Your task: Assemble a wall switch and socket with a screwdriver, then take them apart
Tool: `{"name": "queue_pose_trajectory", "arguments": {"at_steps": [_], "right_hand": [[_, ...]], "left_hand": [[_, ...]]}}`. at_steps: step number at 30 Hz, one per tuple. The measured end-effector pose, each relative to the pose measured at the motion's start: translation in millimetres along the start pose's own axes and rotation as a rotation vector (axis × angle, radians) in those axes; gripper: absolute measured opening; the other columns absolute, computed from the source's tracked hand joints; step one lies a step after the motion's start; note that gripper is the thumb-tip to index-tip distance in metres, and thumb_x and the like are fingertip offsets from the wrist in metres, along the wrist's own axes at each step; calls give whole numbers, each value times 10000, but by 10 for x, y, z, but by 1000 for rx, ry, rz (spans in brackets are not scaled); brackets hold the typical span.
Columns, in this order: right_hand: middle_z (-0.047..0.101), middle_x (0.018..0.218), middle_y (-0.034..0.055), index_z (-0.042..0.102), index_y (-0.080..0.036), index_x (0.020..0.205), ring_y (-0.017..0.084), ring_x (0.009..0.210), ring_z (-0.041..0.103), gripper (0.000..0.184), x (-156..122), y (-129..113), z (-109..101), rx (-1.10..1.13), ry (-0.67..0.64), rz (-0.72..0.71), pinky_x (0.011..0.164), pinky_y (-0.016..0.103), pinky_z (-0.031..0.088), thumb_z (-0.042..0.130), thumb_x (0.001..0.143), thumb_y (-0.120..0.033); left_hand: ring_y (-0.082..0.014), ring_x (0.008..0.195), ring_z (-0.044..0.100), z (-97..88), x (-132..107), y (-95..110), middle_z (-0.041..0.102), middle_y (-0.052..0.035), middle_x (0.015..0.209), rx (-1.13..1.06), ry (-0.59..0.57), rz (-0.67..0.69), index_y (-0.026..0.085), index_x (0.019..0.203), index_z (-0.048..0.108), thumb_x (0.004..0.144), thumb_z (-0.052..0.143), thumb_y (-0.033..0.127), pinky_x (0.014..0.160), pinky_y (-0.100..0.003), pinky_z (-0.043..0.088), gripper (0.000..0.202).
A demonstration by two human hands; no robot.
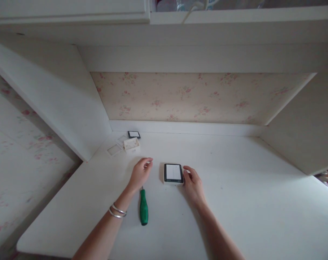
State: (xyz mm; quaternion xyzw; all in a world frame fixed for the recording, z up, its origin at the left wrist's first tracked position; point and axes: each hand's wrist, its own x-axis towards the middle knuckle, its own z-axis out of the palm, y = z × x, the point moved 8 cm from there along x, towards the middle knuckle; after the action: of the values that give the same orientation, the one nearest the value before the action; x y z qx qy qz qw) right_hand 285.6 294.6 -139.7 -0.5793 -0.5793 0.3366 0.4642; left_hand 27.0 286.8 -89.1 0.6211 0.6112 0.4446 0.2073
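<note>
A black-framed square panel (174, 172), its face pale, is seen seated on a shallow white box (170, 183) near the middle of the white desk (242, 209). The panel is taken as clock centre.

At 3 o'clock, the right hand (193, 183) is placed against the panel's edge, fingertips bent; whether the edge is clamped or merely touched cannot be told.

At 9 o'clock, the left hand (142, 173) is held apart from the panel, fingers curled toward the thumb. Whether anything small is pinched there cannot be told. Silver bangles (117, 216) are worn on the left wrist.

At 7 o'clock, a green-handled screwdriver (143, 208) is laid with its shaft directed toward the left hand; contact cannot be confirmed.

At 10 o'clock, near the back, parts are grouped: an open white box (131, 145), a smaller-looking black-framed piece (134, 134) just beyond it, and thin translucent frames (114, 150) beside it.
</note>
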Motion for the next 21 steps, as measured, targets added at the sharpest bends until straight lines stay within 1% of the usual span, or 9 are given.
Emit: {"name": "queue_pose_trajectory", "arguments": {"at_steps": [4, 7, 9, 12, 15, 21], "right_hand": [[666, 978, 88, 618, -192, 1070, 215, 799, 616, 394, 7, 26, 9, 2, 1, 25, 699, 317, 461, 435, 869, -476], [651, 1006, 84, 615, -199, 1051, 209, 810, 608, 379, 8, 15, 10, -2, -1, 24, 715, 312, 454, 439, 867, -478], [644, 1018, 81, 615, -200, 1040, 205, 814, 607, 373, 6, 5, 8, 3, -1, 23, 717, 308, 452, 443, 864, -480], [646, 997, 74, 617, -203, 1027, 202, 808, 608, 362, 2, -8, 6, 6, -3, 22, 710, 303, 452, 450, 861, -477], [651, 966, 71, 620, -200, 1014, 201, 789, 611, 357, -3, -17, 8, 12, -6, 17, 701, 302, 454, 452, 858, -474], [655, 953, 81, 619, -192, 1015, 202, 764, 613, 362, -13, -16, 15, 19, -11, 6, 671, 300, 458, 452, 859, -472]], "left_hand": [[-175, 809, 634, -324, -2, -276, 676, -46, 1002, 145, 33, -81, 179, 996, 638, 857, 466, 353, 761, -302, 508, 282], [-182, 795, 630, -499, -72, -469, 683, -40, 994, 252, 1, -144, 182, 1009, 644, 843, 466, 380, 787, -317, 496, 313], [-187, 815, 633, -570, -137, -571, 687, -35, 997, 288, -34, -170, 185, 1011, 645, 840, 458, 386, 804, -315, 491, 323], [-188, 849, 638, -604, -221, -665, 689, -24, 998, 308, -102, -173, 195, 992, 648, 845, 441, 391, 812, -299, 488, 321], [-190, 866, 639, -608, -264, -710, 691, -22, 990, 336, -141, -186, 199, 976, 652, 848, 434, 392, 818, -293, 482, 318], [-190, 900, 637, -519, -230, -668, 697, -20, 980, 420, -204, -151, 217, 936, 669, 838, 456, 367, 815, -269, 466, 278]]}}
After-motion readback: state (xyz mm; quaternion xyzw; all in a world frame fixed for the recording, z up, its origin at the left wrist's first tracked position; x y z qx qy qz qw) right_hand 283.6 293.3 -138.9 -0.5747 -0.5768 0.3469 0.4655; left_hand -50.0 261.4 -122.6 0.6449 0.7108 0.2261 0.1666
